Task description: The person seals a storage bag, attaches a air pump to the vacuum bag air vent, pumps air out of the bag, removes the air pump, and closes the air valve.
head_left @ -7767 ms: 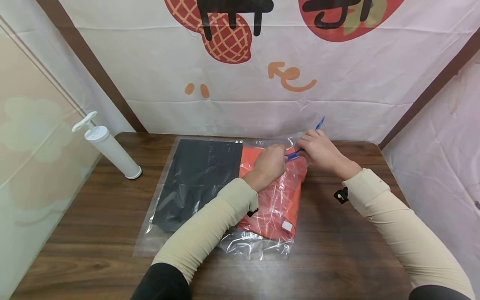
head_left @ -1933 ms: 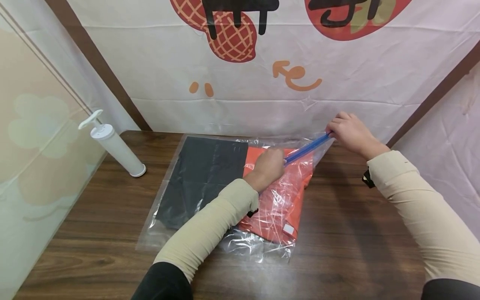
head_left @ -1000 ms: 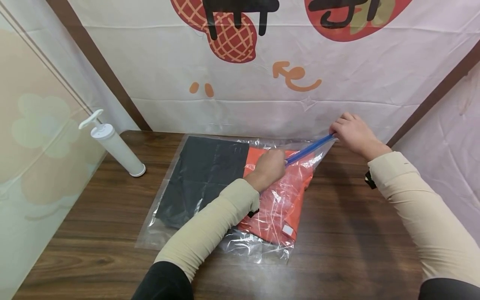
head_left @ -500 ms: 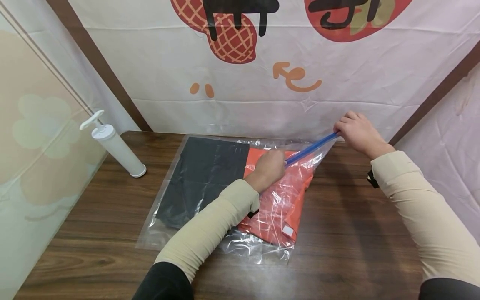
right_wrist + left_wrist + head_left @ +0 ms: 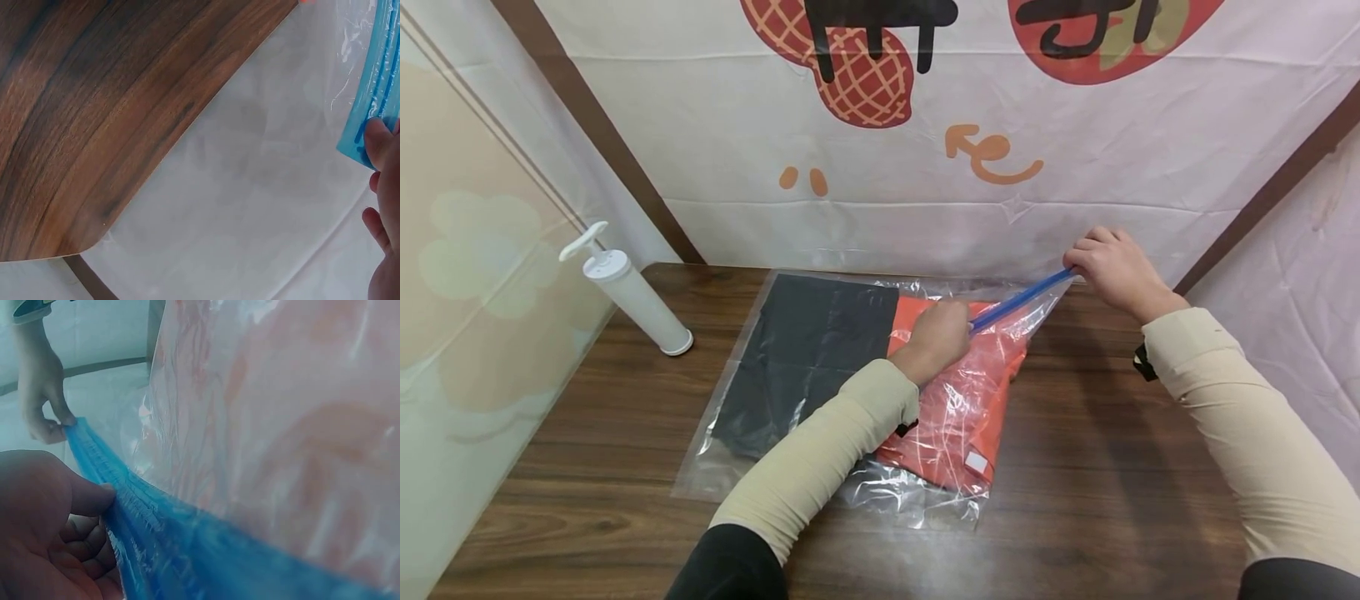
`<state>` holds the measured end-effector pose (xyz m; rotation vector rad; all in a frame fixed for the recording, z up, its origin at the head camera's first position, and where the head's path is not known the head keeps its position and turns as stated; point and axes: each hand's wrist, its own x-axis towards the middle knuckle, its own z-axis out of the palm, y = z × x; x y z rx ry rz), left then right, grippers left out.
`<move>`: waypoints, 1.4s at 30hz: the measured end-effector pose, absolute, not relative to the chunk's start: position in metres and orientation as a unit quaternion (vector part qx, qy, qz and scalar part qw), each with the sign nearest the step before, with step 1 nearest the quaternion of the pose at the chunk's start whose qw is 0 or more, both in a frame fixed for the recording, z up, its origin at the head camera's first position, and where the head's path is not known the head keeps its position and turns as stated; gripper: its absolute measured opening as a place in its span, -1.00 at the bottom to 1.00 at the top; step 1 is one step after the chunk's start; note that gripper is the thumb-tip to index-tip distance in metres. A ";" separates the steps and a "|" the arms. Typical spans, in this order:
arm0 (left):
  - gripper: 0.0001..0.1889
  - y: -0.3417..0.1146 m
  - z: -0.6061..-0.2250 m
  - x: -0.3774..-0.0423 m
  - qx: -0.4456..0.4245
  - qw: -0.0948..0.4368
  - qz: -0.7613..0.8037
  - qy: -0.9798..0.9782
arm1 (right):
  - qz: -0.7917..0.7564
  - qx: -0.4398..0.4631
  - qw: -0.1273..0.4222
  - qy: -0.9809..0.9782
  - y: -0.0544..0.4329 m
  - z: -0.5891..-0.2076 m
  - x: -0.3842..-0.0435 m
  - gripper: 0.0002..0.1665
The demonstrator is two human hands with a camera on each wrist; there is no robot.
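Brown wood-grain table (image 5: 1075,500) before printed white cloth (image 5: 887,225), clear bag (image 5: 917,500) on top

A white pump (image 5: 636,300) stands on the wood-grain table (image 5: 1075,467), near its far left corner, handle uppermost. Behind the table hangs a pale sheet (image 5: 722,225) printed with a red lattice shape (image 5: 872,92) and an orange curled arrow (image 5: 995,147). Brown strips (image 5: 595,137) rise from the table's far corners. A flower-printed panel (image 5: 482,350) flanks the table's left side.

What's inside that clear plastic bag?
The bag holds a dark piece and an orange piece with a white patch. The left hand and beige sleeve cover parts; anything beneath is hidden.
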<state>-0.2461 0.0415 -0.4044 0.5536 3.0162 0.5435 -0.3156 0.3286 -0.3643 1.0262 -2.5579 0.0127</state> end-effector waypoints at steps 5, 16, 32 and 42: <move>-0.85 0.043 -0.404 -0.246 0.175 0.020 0.181 0.968 | 0.015 0.339 0.178 -0.924 0.332 -0.366 -0.317 -0.88; -0.87 0.041 -0.406 -0.248 0.177 0.023 0.173 0.969 | 0.041 0.299 0.147 -0.942 0.340 -0.364 -0.315 -0.89; -0.87 0.038 -0.407 -0.248 0.179 0.031 0.189 0.965 | 0.018 0.312 0.157 -0.937 0.328 -0.365 -0.310 -0.75; -0.82 0.028 -0.388 -0.256 0.254 0.155 0.204 0.932 | 0.017 0.241 0.100 -0.965 0.320 -0.367 -0.307 -0.54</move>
